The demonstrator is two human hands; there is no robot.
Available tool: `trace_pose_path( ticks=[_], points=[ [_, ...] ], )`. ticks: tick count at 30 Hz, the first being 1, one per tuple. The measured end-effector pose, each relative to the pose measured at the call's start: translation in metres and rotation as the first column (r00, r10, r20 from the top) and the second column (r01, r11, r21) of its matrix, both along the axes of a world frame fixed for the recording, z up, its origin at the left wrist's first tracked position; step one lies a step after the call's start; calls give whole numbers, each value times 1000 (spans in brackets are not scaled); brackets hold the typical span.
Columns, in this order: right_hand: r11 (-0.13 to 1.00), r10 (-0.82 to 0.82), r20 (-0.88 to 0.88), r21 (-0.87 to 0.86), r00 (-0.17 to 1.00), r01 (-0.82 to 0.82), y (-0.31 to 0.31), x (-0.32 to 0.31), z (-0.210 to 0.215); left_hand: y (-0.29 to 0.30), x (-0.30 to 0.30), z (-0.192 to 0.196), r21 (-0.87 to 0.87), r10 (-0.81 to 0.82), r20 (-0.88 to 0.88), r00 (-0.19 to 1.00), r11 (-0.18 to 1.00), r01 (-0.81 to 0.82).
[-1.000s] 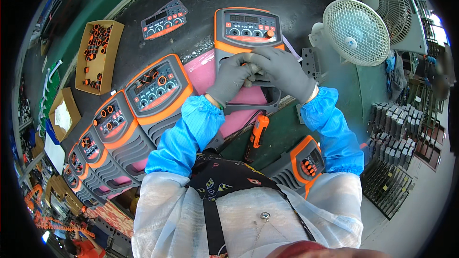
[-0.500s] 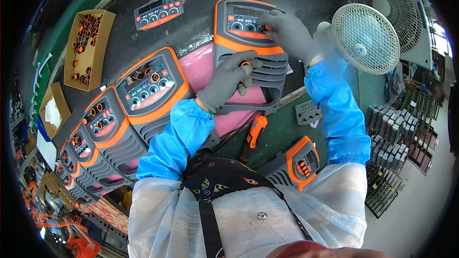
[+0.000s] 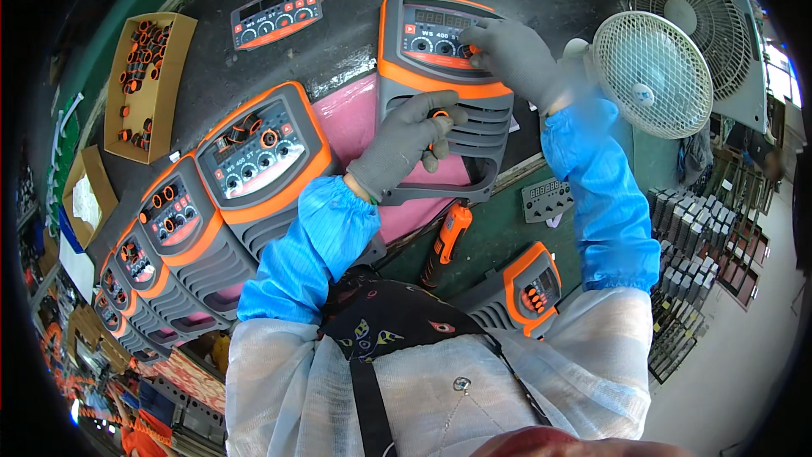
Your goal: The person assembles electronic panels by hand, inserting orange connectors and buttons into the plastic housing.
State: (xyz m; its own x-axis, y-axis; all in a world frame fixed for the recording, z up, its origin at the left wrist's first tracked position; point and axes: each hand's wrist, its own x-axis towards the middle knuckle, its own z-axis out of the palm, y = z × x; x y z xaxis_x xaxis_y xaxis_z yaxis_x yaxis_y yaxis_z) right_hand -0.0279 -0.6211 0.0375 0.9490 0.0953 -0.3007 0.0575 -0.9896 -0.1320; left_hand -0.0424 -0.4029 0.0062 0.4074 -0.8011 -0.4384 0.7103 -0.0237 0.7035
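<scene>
Pinched in the left hand (image 3: 406,140): a small orange-and-black knob (image 3: 438,116).
Right hand's (image 3: 512,52) fingertips press together on a dial of the orange-and-grey front panel (image 3: 444,76) (lying on the pink mat (image 3: 351,123)), beside the white fan (image 3: 651,76).

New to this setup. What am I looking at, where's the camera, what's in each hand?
One fisheye camera worn on a person's head looks down at their own gloved hands, so straight edges bend. The left hand pinches a small orange-and-black knob in its grip over a grey and orange machine front panel lying on a pink pad. The right hand presses on that panel's knob row. To the left lies a row of finished panels and a cardboard box of knobs. An orange screwdriver and a white fan sit nearby.
</scene>
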Motion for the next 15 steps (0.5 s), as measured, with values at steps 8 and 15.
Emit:
trace_pose_path(
  ticks=[8, 15],
  points=[
    [995, 87, 54, 37, 995, -89, -1, -2, 0, -2, 1, 4, 33, 23, -39, 999, 999, -21],
    [987, 160, 69, 6, 985, -161, 1, 1, -6, -2, 1, 4, 45, 25, -43, 999, 999, -23]
  ],
)
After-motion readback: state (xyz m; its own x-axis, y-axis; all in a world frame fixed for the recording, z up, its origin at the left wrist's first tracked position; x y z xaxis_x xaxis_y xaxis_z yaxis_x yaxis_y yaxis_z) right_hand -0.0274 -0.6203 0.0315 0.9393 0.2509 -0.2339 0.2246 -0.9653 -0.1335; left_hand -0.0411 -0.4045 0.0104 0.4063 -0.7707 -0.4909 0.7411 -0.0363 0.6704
